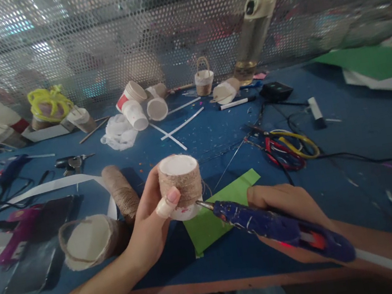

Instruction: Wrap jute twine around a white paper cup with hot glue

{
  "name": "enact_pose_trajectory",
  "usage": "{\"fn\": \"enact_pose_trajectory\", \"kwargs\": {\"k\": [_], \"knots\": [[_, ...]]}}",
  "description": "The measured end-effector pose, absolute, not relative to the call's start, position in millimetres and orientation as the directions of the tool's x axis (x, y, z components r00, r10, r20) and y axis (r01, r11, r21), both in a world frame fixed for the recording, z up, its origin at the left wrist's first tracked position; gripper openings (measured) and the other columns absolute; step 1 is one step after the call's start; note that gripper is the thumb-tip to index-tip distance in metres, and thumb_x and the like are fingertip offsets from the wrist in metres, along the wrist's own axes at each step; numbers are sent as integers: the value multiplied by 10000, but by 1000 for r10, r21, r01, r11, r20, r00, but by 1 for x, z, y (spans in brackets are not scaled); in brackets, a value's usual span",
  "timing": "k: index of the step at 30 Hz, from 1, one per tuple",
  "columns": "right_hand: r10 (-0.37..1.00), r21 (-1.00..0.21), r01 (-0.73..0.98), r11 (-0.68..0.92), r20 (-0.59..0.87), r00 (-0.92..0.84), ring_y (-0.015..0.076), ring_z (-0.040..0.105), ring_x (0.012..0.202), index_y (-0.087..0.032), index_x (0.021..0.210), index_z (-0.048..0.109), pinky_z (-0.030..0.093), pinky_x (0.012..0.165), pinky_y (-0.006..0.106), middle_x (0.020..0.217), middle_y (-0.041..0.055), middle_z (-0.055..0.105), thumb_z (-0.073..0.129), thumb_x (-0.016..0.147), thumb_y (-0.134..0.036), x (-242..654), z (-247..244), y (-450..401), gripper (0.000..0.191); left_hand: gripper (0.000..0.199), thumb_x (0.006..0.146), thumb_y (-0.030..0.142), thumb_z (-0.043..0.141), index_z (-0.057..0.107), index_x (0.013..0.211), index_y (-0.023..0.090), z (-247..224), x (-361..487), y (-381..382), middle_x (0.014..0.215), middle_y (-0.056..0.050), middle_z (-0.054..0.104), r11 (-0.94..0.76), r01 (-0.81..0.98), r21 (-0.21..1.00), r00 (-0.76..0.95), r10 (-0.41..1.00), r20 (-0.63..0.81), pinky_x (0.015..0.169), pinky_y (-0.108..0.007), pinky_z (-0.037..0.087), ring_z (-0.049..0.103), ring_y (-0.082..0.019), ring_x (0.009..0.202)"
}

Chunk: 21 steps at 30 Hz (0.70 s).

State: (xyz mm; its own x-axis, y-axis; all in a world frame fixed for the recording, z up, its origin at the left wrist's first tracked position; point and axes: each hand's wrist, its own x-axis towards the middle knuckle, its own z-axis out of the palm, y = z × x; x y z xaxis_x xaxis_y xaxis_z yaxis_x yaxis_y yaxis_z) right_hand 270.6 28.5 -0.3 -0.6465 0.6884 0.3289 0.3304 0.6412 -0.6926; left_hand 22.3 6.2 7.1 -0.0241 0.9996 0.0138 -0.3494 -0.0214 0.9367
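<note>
In my left hand (155, 219) is a small paper cup (183, 182) with brown twine wound round most of its wall; a white band shows at the lower end. My thumb presses against the twine. My right hand (292, 206) grips a dark blue hot glue gun (265, 223) with a glue stick out of its back end. The gun's metal nozzle meets the cup near the lower edge of the twine. Beneath lies a light green paper sheet (210, 230). A roll of twine (123, 192) rests just left of the cup.
A twine-wrapped cup (89, 240) stands front left, beside a dark phone-like slab (43, 248). Scissors (286, 149) and black cables lie right of centre. Paper cups (135, 112), white strips and a bottle (254, 32) line the back by a perforated metal screen (169, 31).
</note>
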Motion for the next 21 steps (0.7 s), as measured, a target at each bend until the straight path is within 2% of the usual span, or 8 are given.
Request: {"fn": "enact_pose_trajectory", "kwargs": {"k": [4,9,15,21], "knots": [[699,-700,304,646,383,-605,125,376,516,-254,756,317,253,507,302,627,-59,391,596,795,-229,269,-4,28,284,397,925,393,589,620,1304,278,5,22,6,1280,-66,661,18,-402,915,8,1000,-16,995,-380,493,548,-290,1260],[732,-721,337,606,339,-592,134,378,510,-256,756,338,247,511,319,613,-50,411,601,785,-235,269,-4,29,265,374,891,441,617,677,1218,269,11,23,8,1160,-53,710,75,-469,880,20,997,-75,1041,-390,479,564,-286,1252],[730,-726,336,600,326,-601,123,355,502,-251,745,334,237,503,314,607,-54,392,599,788,-215,270,2,28,271,375,914,409,602,656,1253,259,17,26,9,1205,-50,699,66,-497,865,12,998,-70,1068,-382,461,538,-268,1292],[741,-703,383,599,307,-597,118,373,490,-250,728,345,260,491,304,590,-58,396,591,792,-215,269,4,28,257,281,901,400,622,711,1142,287,16,25,11,1140,-9,726,75,-536,841,8,996,-85,1060,-345,470,560,-239,1271]]}}
